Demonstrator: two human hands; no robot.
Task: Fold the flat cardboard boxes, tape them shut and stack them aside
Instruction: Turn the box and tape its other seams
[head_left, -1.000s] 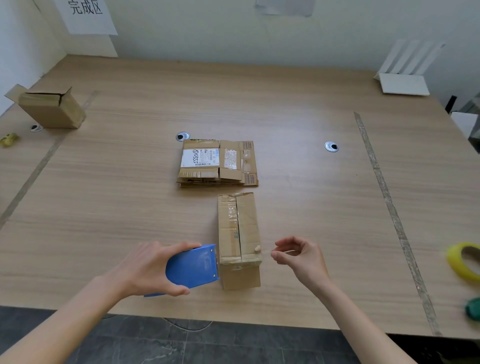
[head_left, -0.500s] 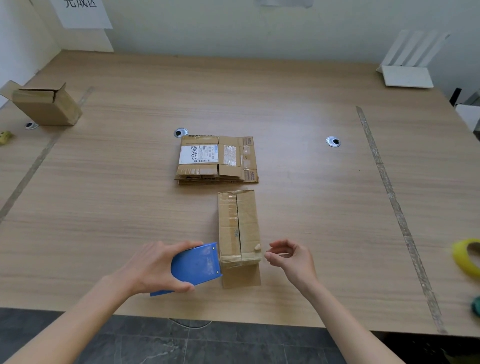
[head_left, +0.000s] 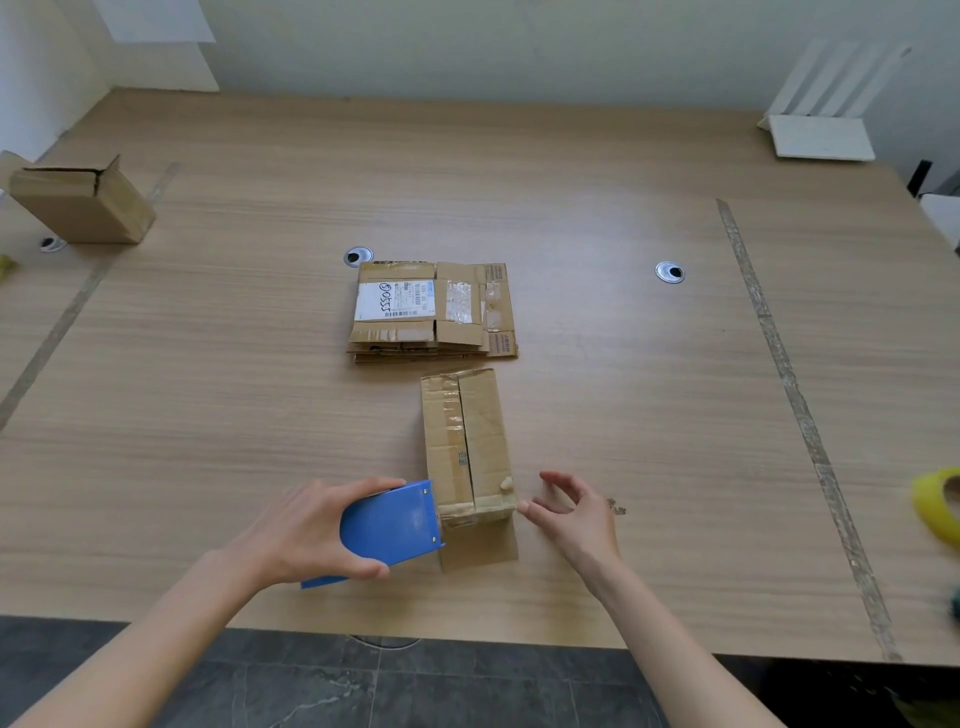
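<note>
A folded cardboard box (head_left: 467, 447) stands on the wooden table (head_left: 208, 405) near its front edge, top flaps closed along a centre seam. My left hand (head_left: 306, 530) grips a blue tape dispenser (head_left: 392, 525) whose front end sits against the box's near left corner. My right hand (head_left: 571, 512) hovers just right of the box's near right corner, fingers loosely curled, holding nothing; its fingertips are close to the corner. A stack of flat cardboard boxes (head_left: 434, 312) lies just beyond the folded box.
An open-topped folded box (head_left: 83, 200) sits at the far left. A yellow tape roll (head_left: 937, 504) lies at the right edge. Two cable grommets (head_left: 670, 272) and tape strips mark the tabletop. A white rack (head_left: 821, 135) stands at the far right corner.
My right hand has drifted left toward the box's near right corner. The left hand with the dispenser stays at the box's near left corner.
</note>
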